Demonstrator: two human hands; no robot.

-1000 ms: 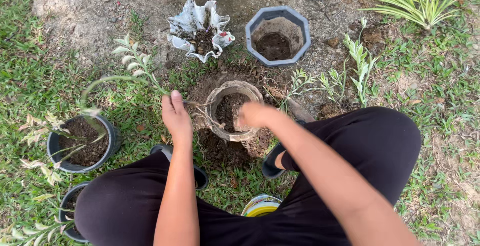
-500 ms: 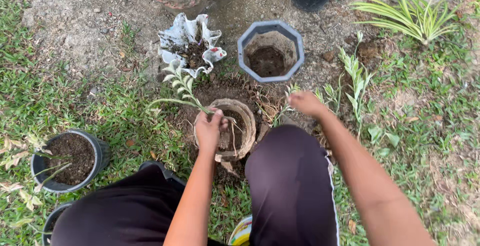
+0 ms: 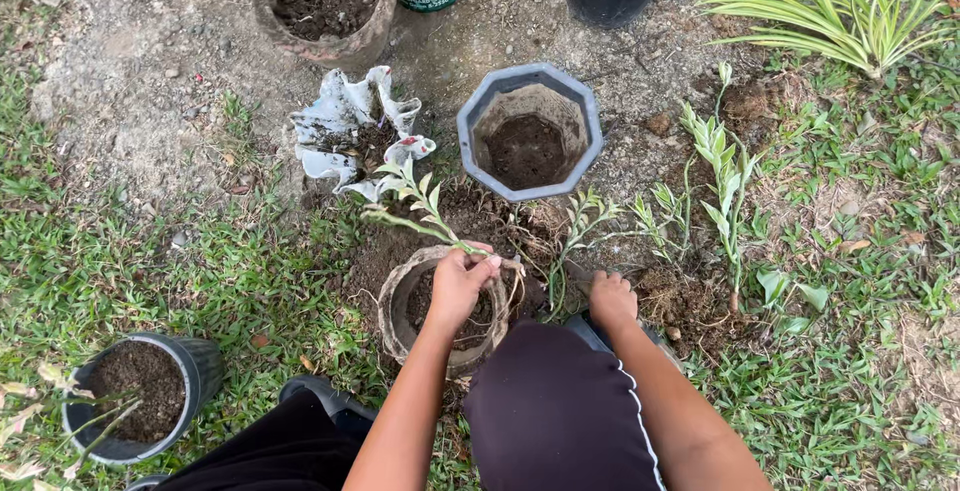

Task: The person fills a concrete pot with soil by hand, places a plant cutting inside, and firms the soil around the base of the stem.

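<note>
Green cutting (image 3: 415,201) pinched in left hand (image 3: 460,281) fingers over brown pot (image 3: 395,296); right hand (image 3: 612,301) fisted in soil.

Bare forearms, no sleeves; black trousers (image 3: 560,421) with thin white side stripe; dark shoes (image 3: 322,396).

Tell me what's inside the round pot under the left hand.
Dark soil shows inside the round pot. The left hand holds a leafy cutting over it; the cutting's base and the soil beneath the hand are hidden.
</note>
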